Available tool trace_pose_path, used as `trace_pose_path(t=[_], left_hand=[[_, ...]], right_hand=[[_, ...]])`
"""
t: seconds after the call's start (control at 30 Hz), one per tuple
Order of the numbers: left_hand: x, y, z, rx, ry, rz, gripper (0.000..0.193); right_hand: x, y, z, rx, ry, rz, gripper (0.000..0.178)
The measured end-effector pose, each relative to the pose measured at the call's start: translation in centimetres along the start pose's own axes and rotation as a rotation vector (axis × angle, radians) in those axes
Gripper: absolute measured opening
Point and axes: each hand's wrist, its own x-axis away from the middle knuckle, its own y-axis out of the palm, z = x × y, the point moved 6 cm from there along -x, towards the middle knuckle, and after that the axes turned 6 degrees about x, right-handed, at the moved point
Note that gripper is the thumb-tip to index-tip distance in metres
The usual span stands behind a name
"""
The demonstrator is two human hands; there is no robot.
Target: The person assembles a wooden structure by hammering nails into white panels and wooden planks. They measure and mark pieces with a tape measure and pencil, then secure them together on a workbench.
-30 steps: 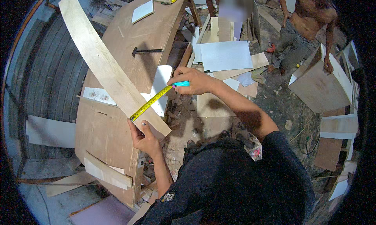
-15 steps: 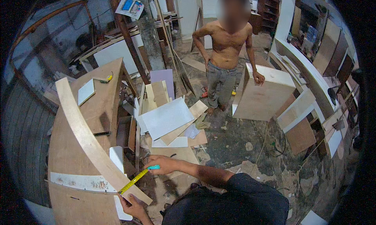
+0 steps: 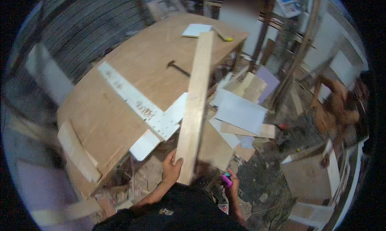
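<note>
My left hand (image 3: 172,166) is closed on the near end of a long pale wooden board (image 3: 197,98), thumb on top. The board slants away from me over the worktable's edge, its far end near a small white panel (image 3: 196,30). Low and right of the board, my right hand (image 3: 232,182) holds a pink-and-teal tape measure (image 3: 227,180); no yellow blade shows out of it. Motion blurs this hand a little. A hammer (image 3: 177,67) lies on the table, partly hidden behind the board.
The brown worktable (image 3: 120,74) bears a long white strip (image 3: 132,100), stacked wood pieces (image 3: 78,150) and a yellow-ended tool (image 3: 228,39). White sheets and offcuts (image 3: 239,112) are piled on the floor. At right, a person (image 3: 333,104) stands by a wooden box (image 3: 307,176).
The view has swung left toward the table. The yellow blade, earlier stretched across the board, is gone from sight. My right hand has drawn away from the board; my left now grips its near end.
</note>
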Motion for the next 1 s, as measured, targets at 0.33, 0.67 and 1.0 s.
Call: trace_pose_path(t=[0.33,0.67,1.0], left_hand=[[3.6,-12.2,1.4,0.085,0.157,0.343,0.053],[-8.4,-24.9,1.7,-0.02,0.274,0.722,0.052],[-25.5,-31.3,-2.9,-0.335,0.072,0.751,0.076]], right_hand=[[-4.8,3.5,-2.8,0.209,-0.088,-0.203,0.055],[-7.9,17.8,-6.1,0.257,-0.073,-0.384,0.063],[-4.1,23.0,-6.4,0.335,-0.121,-0.322,0.055]])
